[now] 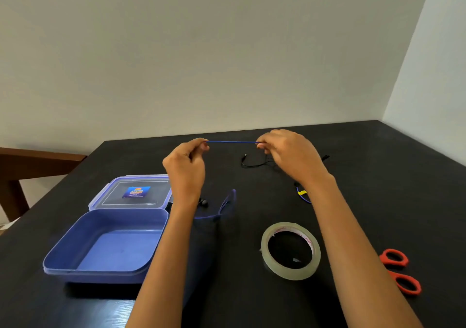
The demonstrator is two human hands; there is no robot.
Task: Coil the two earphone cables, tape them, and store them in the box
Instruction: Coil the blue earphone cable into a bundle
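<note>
A blue earphone cable (232,141) is stretched taut in the air between my two hands above the black table (378,176). My left hand (186,166) pinches its left end, and my right hand (290,156) pinches its right end. More of the blue cable hangs down in a blurred loop below my left wrist, with a black earbud (203,203) beside it. A second, black earphone cable (254,162) lies loose on the table behind my right hand. The open blue plastic box (75,254) sits at front left, with nothing in it.
The box's clear lid (133,192) lies flat behind the box. A roll of clear tape (290,250) lies between my forearms, and red-handled scissors (401,271) lie at the right. A wall closes the table's far and right edges. A wooden chair (30,161) stands at the left.
</note>
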